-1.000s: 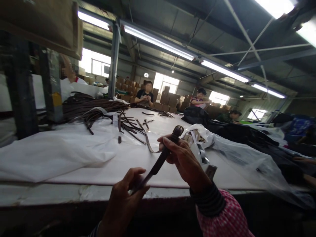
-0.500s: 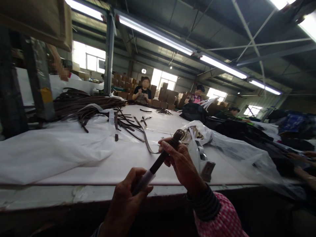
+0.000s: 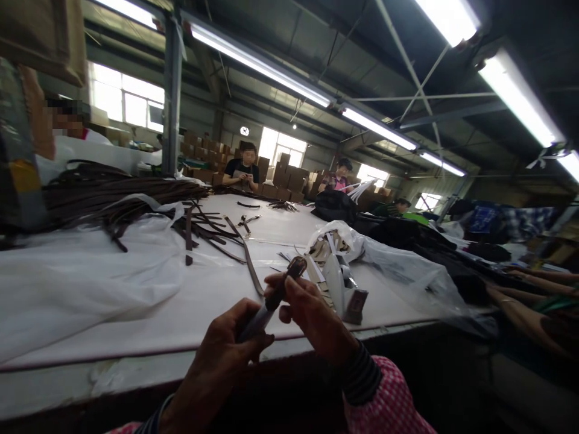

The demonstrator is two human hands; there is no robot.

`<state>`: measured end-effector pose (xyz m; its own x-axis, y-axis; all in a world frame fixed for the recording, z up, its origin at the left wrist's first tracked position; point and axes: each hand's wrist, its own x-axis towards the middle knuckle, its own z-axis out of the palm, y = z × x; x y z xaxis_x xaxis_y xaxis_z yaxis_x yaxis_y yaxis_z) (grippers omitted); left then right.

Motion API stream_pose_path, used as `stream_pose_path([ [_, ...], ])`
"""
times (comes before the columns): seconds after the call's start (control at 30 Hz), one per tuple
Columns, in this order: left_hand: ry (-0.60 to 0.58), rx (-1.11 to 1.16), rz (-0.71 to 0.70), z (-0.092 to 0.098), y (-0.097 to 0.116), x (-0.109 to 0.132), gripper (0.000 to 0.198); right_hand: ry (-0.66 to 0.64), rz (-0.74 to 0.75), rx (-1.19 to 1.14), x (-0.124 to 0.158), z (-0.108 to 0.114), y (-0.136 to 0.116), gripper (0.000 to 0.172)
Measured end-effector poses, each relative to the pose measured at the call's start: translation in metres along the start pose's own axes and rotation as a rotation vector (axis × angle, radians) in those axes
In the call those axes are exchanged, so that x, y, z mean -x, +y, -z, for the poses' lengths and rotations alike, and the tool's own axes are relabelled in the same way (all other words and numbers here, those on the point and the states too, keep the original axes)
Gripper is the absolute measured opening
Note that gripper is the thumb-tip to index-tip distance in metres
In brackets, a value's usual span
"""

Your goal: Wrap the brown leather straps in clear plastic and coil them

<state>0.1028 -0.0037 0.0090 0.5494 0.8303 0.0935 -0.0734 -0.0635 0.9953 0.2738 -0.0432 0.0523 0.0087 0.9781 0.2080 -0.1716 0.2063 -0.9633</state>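
A dark brown belt strap [image 3: 277, 294] with a buckle at its far end is held in both my hands above the near edge of the white table [image 3: 212, 295]. My left hand [image 3: 226, 352] is closed round the lower part of the strap. My right hand [image 3: 312, 316], in a pink checked sleeve, pinches the strap just below the buckle. A pile of similar dark straps [image 3: 113, 196] lies on the table to the far left.
A crumpled clear plastic sheet [image 3: 81, 271] covers the table's left side. A plastic bag with pale pieces [image 3: 344, 253] lies to the right of my hands. Other people sit at the far end among cardboard boxes. Another person's arms [image 3: 534, 295] reach in from the right.
My view has swung to the right, so everything sits further left. Both hands have come closer together on the strap, which now shows shorter between them.
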Motion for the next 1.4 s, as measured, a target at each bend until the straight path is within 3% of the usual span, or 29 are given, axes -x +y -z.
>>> stream_pose_path([
  [0.1,0.024,-0.097,-0.006,0.001,-0.005,0.004,0.018,0.121,-0.094,-0.215,-0.004,0.011,-0.001,0.05],
  [0.2,-0.024,-0.085,0.033,0.001,-0.011,0.006,0.016,0.17,-0.072,-0.213,-0.008,0.011,-0.01,0.042],
  [0.37,-0.23,0.102,0.149,0.005,-0.012,0.007,0.02,-0.005,-0.002,-0.029,-0.003,0.002,-0.026,0.028],
  [0.5,-0.441,0.021,0.125,0.013,-0.007,0.009,0.031,-0.097,0.08,0.055,0.003,0.008,-0.029,0.022],
  [0.6,-0.498,-0.041,0.103,0.016,-0.006,0.009,0.042,-0.128,0.119,0.097,0.005,0.016,-0.028,0.02],
  [0.73,-0.541,0.026,0.171,0.014,-0.008,0.004,0.04,-0.095,0.175,0.125,0.004,0.023,-0.029,0.017],
  [1.0,-0.404,0.014,0.069,-0.005,0.003,-0.016,0.041,0.046,0.176,0.196,0.001,0.007,-0.042,0.018],
  [1.17,-0.117,-0.233,-0.14,-0.01,0.007,-0.029,0.04,0.197,0.205,0.187,-0.007,-0.002,-0.046,0.023],
  [1.23,-0.061,-0.247,-0.177,-0.013,0.009,-0.032,0.037,0.2,0.222,0.183,-0.009,-0.003,-0.046,0.024],
  [1.3,-0.076,-0.199,-0.185,-0.015,0.014,-0.033,0.037,0.147,0.216,0.196,-0.011,-0.003,-0.046,0.024],
  [1.4,-0.223,-0.052,-0.128,-0.017,0.025,-0.033,0.038,0.072,0.203,0.24,-0.01,-0.002,-0.048,0.023],
])
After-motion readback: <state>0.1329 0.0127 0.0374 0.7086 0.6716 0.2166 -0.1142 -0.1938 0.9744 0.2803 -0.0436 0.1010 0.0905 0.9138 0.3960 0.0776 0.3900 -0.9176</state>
